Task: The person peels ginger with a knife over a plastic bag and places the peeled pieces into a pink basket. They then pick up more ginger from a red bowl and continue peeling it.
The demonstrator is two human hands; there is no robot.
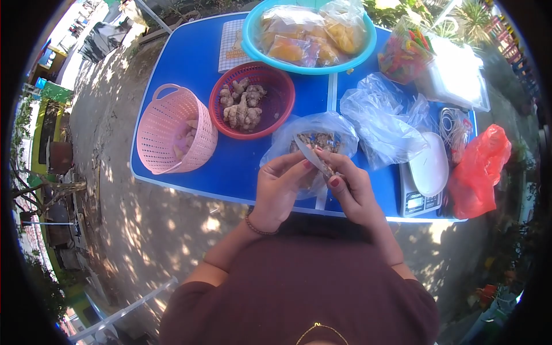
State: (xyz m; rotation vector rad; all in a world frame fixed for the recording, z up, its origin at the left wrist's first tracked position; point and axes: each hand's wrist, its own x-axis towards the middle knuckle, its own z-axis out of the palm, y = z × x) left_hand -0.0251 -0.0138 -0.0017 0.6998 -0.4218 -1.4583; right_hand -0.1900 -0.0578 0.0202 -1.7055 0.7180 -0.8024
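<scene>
Over a clear plastic bag [282, 138] holding brown peelings [318, 140], my two hands meet at the fingertips. A knife [309, 153] slants up to the left from my right hand [355, 192], whose fingers are closed on it. My left hand [280, 187] is closed too, its thumb close to the blade. A small brownish piece of ginger [327, 168] shows between the hands, largely covered by fingers. Beyond them, knobbly ginger roots [244, 106] lie in a red basket [280, 118]. Paler pieces [187, 137] rest inside a pink basket [158, 135] at the left.
On the blue table [167, 63] a turquoise basin [339, 68] holds bagged yellow food. At right are crumpled clear bags [379, 123], a kitchen scale [421, 198], a red plastic bag [482, 175], plastic containers [454, 77] and a bag of colourful peppers [402, 54].
</scene>
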